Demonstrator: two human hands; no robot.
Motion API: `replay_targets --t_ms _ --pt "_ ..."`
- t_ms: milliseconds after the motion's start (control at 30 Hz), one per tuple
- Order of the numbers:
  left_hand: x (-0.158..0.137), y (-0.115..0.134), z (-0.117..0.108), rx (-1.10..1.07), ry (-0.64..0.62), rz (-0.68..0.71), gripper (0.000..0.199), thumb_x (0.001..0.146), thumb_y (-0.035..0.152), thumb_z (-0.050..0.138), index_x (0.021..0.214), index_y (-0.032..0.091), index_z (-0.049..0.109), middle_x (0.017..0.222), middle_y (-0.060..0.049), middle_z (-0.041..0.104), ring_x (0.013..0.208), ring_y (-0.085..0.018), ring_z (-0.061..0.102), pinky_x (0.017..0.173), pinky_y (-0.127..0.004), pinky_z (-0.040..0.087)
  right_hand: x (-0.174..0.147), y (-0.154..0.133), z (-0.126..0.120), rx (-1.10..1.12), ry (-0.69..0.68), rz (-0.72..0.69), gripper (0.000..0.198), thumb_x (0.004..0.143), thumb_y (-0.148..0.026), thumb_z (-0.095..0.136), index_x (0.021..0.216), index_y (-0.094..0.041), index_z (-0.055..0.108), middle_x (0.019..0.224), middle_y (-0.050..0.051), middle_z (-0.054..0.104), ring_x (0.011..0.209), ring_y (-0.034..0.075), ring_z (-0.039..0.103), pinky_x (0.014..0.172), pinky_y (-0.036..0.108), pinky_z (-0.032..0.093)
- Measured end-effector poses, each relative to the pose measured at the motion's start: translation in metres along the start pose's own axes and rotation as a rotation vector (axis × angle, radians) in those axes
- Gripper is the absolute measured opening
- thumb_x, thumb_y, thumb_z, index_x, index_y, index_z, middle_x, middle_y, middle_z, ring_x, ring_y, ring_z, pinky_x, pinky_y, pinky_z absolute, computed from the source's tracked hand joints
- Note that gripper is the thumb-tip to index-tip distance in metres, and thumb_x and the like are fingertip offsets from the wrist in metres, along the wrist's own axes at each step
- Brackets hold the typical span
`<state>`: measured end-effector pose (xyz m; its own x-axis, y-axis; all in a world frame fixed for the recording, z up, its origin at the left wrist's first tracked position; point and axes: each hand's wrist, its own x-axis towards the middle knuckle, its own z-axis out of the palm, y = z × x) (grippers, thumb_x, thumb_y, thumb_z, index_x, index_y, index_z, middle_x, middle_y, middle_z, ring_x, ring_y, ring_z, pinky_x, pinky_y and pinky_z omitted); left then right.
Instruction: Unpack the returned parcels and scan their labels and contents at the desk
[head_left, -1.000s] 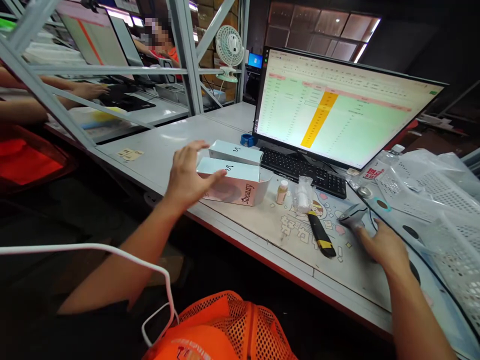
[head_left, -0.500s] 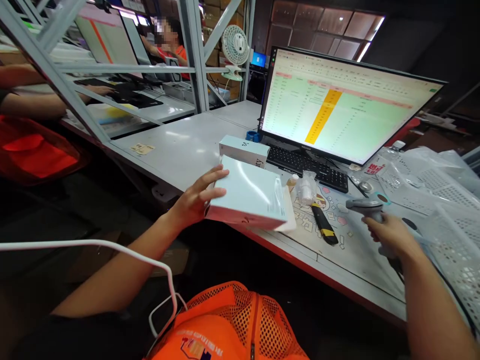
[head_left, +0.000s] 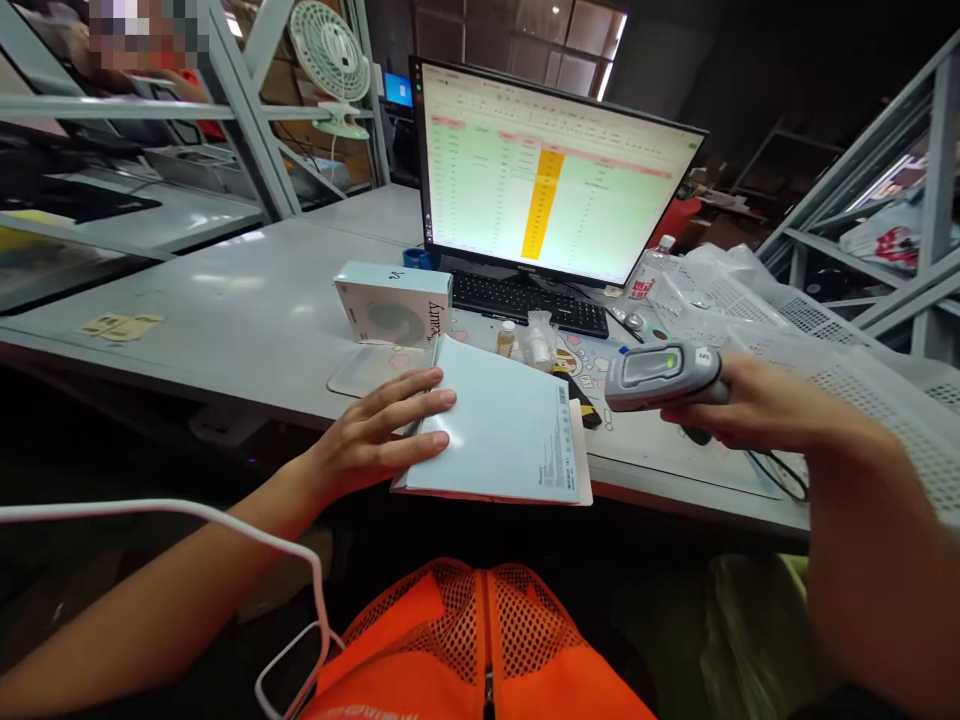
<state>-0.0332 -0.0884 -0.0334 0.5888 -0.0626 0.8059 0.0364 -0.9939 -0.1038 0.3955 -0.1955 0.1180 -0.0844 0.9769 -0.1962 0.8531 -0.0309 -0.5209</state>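
My left hand (head_left: 390, 425) grips the left side of a flat, pale blue box (head_left: 499, 425), its fingers lying over the top face. The box is tilted at the table's front edge, and small print with a barcode shows along its right side. A white flap or sheet sticks out at its right end. In my right hand (head_left: 750, 405) is a grey barcode scanner (head_left: 664, 372), raised above the table to the right of the box, a green light on its top. Behind the held box, a second pale blue box (head_left: 394, 305) stands upright on the table.
A monitor (head_left: 547, 180) with a spreadsheet stands behind a black keyboard (head_left: 525, 300). A small bottle (head_left: 506, 338), a plastic-wrapped item (head_left: 538, 340) and a black-and-yellow cutter (head_left: 589, 405) lie near the box. White perforated baskets (head_left: 877, 390) fill the right. A metal frame (head_left: 247, 120) and fan (head_left: 330, 50) stand left.
The scanner has been lifted off the table area and moved left, closer to the box. The held box has turned so its printed face shows more. My view has swung right.
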Motion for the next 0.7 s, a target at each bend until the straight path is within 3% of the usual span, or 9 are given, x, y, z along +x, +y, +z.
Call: replay_targets --t_ms 67,133,233,333,433,533,600,700 --pt "-0.003 0.002 0.001 -0.009 0.024 0.010 0.048 0.096 0.000 0.064 0.138 0.022 0.061 0.166 -0.010 0.049 0.157 -0.031 0.045 0.128 -0.051 0.048 0.008 0.019 0.011 0.001 0.048 0.090 0.056 0.088 -0.060 0.077 0.123 -0.017 0.078 0.078 0.005 0.067 0.053 0.014 0.051 0.044 0.026 0.042" --pt "-0.008 0.005 0.001 -0.013 0.058 -0.001 0.049 0.097 -0.002 0.061 0.140 0.020 0.060 0.164 -0.012 0.051 0.156 -0.033 0.046 0.125 -0.050 0.052 0.023 0.046 0.026 -0.046 0.175 0.138 0.052 0.091 -0.058 0.074 0.120 -0.016 0.075 0.082 0.006 0.069 0.060 0.017 0.058 0.052 0.029 0.046" --pt "-0.016 0.008 -0.001 -0.038 0.114 -0.049 0.049 0.101 0.005 0.063 0.147 0.020 0.057 0.161 -0.013 0.053 0.156 -0.037 0.046 0.122 -0.055 0.052 0.055 0.091 0.057 -0.273 0.389 0.175 0.041 0.098 -0.044 0.070 0.123 -0.013 0.072 0.105 0.012 0.075 0.092 0.026 0.071 0.080 0.034 0.053" --pt "-0.022 0.012 -0.003 -0.089 0.142 -0.070 0.049 0.104 0.016 0.067 0.150 0.022 0.054 0.163 -0.012 0.052 0.155 -0.040 0.045 0.122 -0.061 0.049 0.085 0.128 0.090 -0.444 0.416 0.362 0.046 0.106 -0.038 0.059 0.140 -0.006 0.064 0.125 0.021 0.072 0.116 0.036 0.069 0.097 0.042 0.051" --pt "-0.022 0.014 -0.001 -0.150 0.151 -0.056 0.052 0.108 0.024 0.063 0.158 0.025 0.048 0.166 -0.011 0.048 0.156 -0.038 0.045 0.121 -0.057 0.052 0.094 0.144 0.113 -0.473 0.433 0.425 0.058 0.107 -0.033 0.055 0.156 -0.001 0.053 0.142 0.026 0.064 0.132 0.042 0.061 0.107 0.050 0.048" --pt "-0.018 0.012 0.007 -0.187 0.164 -0.025 0.059 0.110 0.025 0.060 0.165 0.025 0.042 0.168 -0.010 0.046 0.156 -0.036 0.045 0.123 -0.053 0.052 0.078 0.132 0.122 -0.288 0.613 0.279 0.065 0.104 -0.042 0.057 0.153 0.000 0.057 0.147 0.027 0.060 0.138 0.041 0.055 0.118 0.052 0.041" --pt "-0.011 0.008 0.018 -0.202 0.129 0.026 0.062 0.111 0.025 0.058 0.169 0.025 0.037 0.171 -0.010 0.041 0.158 -0.035 0.042 0.125 -0.050 0.051 0.056 0.110 0.125 0.037 0.518 0.058 0.079 0.104 -0.067 0.049 0.153 -0.006 0.059 0.146 0.025 0.062 0.126 0.036 0.062 0.111 0.048 0.049" --pt "0.004 0.002 0.042 -0.273 0.104 0.096 0.061 0.114 0.028 0.051 0.172 0.026 0.032 0.173 -0.008 0.038 0.160 -0.034 0.039 0.126 -0.049 0.051 0.019 0.071 0.134 0.432 -0.062 -0.284 0.111 0.090 -0.100 0.037 0.152 -0.012 0.062 0.137 0.022 0.068 0.102 0.029 0.069 0.092 0.043 0.058"
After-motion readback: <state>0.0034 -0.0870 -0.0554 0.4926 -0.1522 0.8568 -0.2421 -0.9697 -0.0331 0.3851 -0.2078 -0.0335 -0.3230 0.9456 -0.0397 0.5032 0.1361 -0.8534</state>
